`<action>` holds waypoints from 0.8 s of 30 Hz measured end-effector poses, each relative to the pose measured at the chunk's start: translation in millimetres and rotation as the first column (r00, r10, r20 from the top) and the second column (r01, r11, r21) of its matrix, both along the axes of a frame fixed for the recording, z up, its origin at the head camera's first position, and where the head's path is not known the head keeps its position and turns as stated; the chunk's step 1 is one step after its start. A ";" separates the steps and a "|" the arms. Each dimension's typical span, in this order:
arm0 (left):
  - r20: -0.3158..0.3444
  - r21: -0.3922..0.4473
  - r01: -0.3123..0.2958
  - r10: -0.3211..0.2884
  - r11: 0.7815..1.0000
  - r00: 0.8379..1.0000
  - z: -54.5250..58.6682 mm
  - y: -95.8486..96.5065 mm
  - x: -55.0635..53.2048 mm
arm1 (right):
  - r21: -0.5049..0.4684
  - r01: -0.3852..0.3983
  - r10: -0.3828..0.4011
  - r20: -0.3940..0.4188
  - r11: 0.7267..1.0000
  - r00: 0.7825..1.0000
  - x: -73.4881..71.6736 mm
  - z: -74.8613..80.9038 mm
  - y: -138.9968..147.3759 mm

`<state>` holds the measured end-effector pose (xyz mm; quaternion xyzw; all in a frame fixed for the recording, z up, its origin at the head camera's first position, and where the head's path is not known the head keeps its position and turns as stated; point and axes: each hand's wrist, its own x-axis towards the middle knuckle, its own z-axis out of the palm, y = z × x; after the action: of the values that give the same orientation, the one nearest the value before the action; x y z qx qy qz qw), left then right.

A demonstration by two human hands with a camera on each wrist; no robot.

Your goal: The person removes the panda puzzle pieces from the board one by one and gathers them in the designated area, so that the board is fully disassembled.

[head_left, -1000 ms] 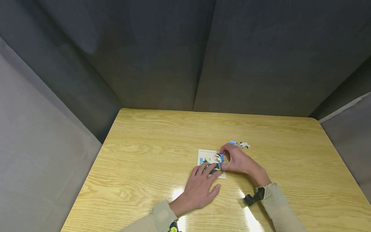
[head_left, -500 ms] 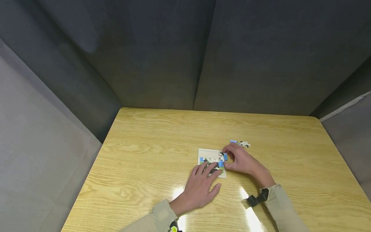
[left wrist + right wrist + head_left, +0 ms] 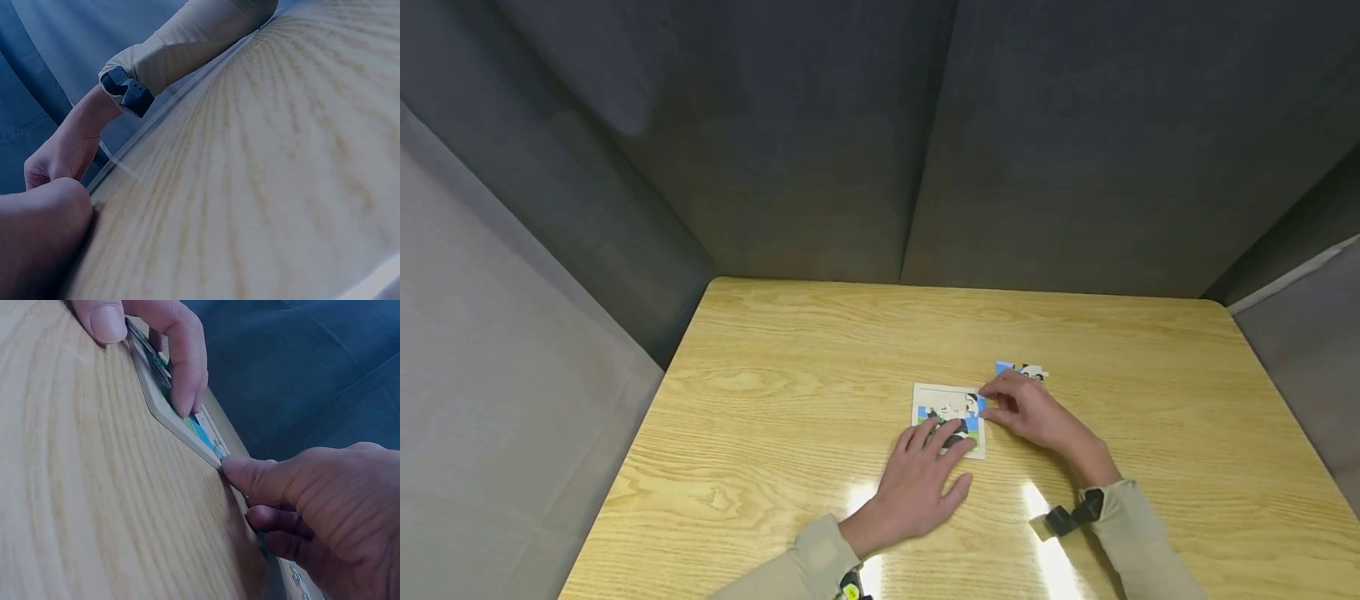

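A small square jigsaw tray (image 3: 915, 402) with a pale rim holds pieces of a panda picture. My left hand (image 3: 917, 483) lies across its lower part, fingers spread and fingertips on the pieces. At the tray's upper right, thumb and index finger of my right hand (image 3: 1036, 412) pinch the blue edge of a jigsaw piece (image 3: 973, 405) with a black-and-white panda part. In the right wrist view, the right thumb (image 3: 250, 475) meets the corner of the tray rim (image 3: 181, 430), while left fingers (image 3: 187, 359) press inside it. The left wrist view hides the tray.
Loose jigsaw pieces lie just beyond the right hand: a blue one (image 3: 1003, 367) and a white-and-black one (image 3: 1034, 372). The wooden table (image 3: 790, 358) ends at dark curtains (image 3: 805, 167) behind. A black device (image 3: 1075, 512) sits on the right wrist.
The pinched piece has shifted a little right, into line with the tray's right side, and turned slightly. My right thumb and index finger have drawn closer together. The left hand has stayed put.
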<state>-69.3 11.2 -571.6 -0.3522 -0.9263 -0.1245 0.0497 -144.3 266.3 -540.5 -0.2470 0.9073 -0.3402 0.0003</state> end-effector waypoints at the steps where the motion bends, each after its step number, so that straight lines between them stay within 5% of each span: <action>1: -0.001 -0.003 -0.001 0.001 1.000 1.000 0.1 0.0 -0.1 | 0.001 0.003 -0.003 -0.003 1.000 1.000 -0.2 -0.4 -0.1; 24: -0.002 0.008 -0.001 0.001 1.000 1.000 0.3 -0.4 0.2 | 0.083 0.012 -0.013 0.005 0.997 1.000 0.0 5.7 -1.3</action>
<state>-69.0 10.9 -571.3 -0.3518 -0.9258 -0.1279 0.0523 -144.2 265.0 -534.8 -0.2403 0.9221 -0.3031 0.0108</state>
